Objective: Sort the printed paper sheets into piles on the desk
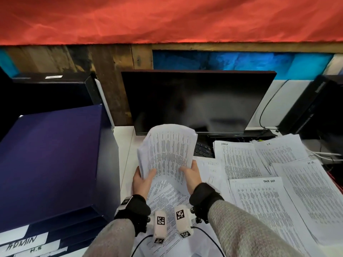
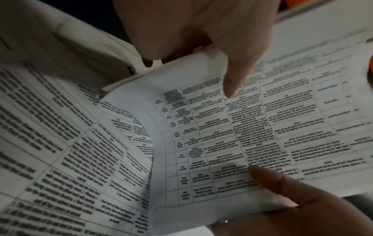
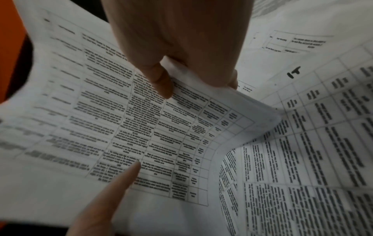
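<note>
I hold a curved bundle of printed sheets [image 1: 168, 151] upright above the desk, in front of the monitor. My left hand [image 1: 143, 178] grips its lower left edge, thumb on the front. My right hand [image 1: 191, 175] grips the lower right edge the same way. In the left wrist view, the left hand [image 2: 212, 39] has its thumb on the table-printed sheet [image 2: 222, 135]. The right wrist view shows the right hand [image 3: 181, 47] pinching the sheet's edge [image 3: 141, 127]. Another printed sheet [image 1: 167, 199] lies on the desk under my wrists.
Paper piles cover the desk on the right: one headed "TASK LIST" [image 1: 263, 206], one marked "I.T" [image 1: 280, 151], one marked "H.R" [image 1: 311, 191]. A blue file tray stack [image 1: 52, 160] stands at the left. Behind the bundle stand a dark monitor [image 1: 194, 102] and a keyboard [image 1: 203, 150].
</note>
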Demonstrator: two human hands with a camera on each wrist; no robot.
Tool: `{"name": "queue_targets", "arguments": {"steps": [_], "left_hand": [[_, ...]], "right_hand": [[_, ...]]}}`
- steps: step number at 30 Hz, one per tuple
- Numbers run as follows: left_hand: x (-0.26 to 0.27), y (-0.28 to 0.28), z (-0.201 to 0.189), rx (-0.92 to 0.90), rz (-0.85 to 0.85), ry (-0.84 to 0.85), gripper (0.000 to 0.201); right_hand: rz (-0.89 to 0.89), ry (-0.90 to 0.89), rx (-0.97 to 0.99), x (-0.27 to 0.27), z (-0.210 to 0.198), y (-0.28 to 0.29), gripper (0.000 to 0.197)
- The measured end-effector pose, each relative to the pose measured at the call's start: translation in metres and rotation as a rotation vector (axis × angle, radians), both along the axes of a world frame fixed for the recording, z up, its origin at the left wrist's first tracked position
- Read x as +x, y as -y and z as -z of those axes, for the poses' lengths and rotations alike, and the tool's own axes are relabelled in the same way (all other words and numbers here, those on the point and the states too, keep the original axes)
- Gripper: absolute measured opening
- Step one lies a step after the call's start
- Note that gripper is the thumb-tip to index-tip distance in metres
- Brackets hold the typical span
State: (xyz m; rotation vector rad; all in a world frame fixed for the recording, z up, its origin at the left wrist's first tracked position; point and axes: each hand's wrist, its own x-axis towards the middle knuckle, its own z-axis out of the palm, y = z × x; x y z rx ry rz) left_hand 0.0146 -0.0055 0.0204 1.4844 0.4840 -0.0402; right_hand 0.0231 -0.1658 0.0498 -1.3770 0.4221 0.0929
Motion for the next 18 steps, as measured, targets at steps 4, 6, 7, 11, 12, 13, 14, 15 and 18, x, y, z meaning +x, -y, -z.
{"name": "queue_targets", "arguments": {"steps": [4,6,7,11,12,13,14,15,18], "left_hand": [[0.002,0.001,-0.007,-0.010,-0.099,0.026,0.037],[0.003,-0.002,-0.007,-0.040,-0.138,0.028,0.032],[0.004,-0.004,-0.004,-0.042,-0.126,0.034,0.034],[-0.007,-0.005,-0.006,0.027,0.124,0.030,0.043],[-0.010,-0.004,-0.007,0.046,0.168,0.019,0.029],[-0.012,-0.003,-0.005,0.071,0.197,0.026,0.019],[-0.012,-0.002,-0.004,0.093,0.202,0.057,0.014],[-0.013,0.000,-0.004,0.113,0.187,0.053,0.012],[-0.010,0.009,-0.010,0.062,0.170,0.067,0.024]], "right_hand": [[0.009,0.027,-0.003,-0.002,0.003,0.002,0.026],[0.043,0.048,-0.025,-0.001,0.004,0.007,0.018],[0.062,0.064,-0.036,-0.001,0.004,0.011,0.017],[-0.003,0.078,-0.036,-0.006,0.003,0.027,0.042],[-0.028,0.078,-0.048,-0.009,0.003,0.029,0.044],[-0.043,0.083,-0.074,-0.011,0.004,0.030,0.041],[-0.049,0.097,-0.101,-0.012,0.003,0.030,0.035],[-0.033,0.116,-0.131,-0.012,0.003,0.031,0.028],[0.091,0.191,-0.245,-0.006,-0.004,0.042,0.013]]}}
